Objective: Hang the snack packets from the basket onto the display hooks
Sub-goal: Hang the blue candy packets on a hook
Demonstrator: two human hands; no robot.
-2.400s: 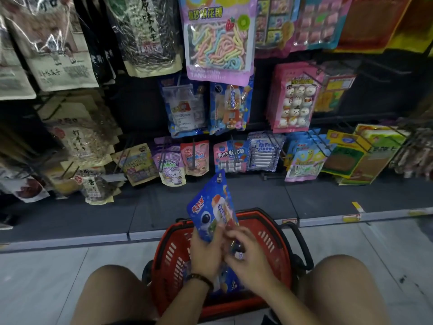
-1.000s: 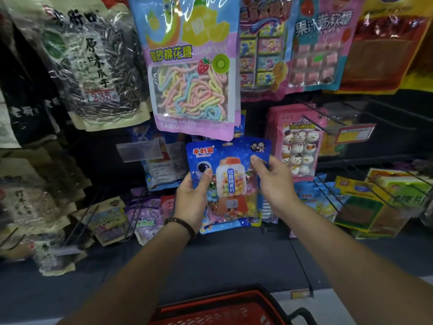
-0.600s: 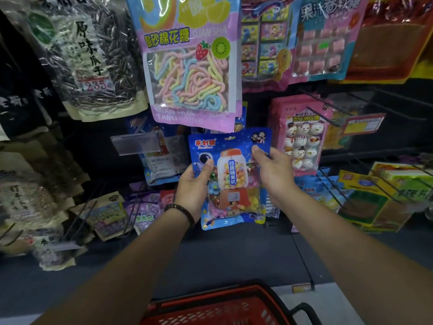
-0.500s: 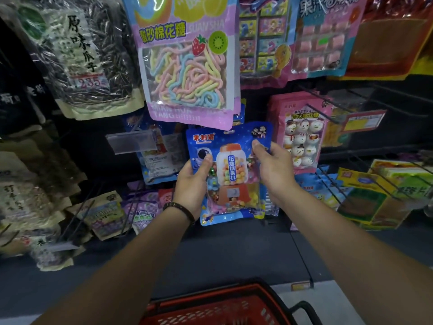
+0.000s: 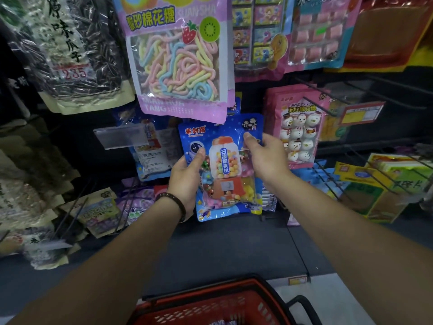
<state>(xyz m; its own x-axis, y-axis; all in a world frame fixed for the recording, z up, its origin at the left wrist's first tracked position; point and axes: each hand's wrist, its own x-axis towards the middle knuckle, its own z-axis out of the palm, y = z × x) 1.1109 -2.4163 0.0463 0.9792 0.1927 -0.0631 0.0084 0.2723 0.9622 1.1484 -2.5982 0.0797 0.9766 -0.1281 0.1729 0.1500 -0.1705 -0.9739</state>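
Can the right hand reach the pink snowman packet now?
Probably yes: the right hand grips the blue packet just beside the pink snowman packet, nothing between them, but must release first.

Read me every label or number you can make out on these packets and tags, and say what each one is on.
"乖刺猬": top left of the blue packet
"扭趣糖果机": down the blue packet's middle
"酸砂棉花糖": top of the pink rope-candy bag
"TANG": bottom of the same bag
"235": seed bag
"流心棉花糖": snowman bag
Price tag: too blurred to read
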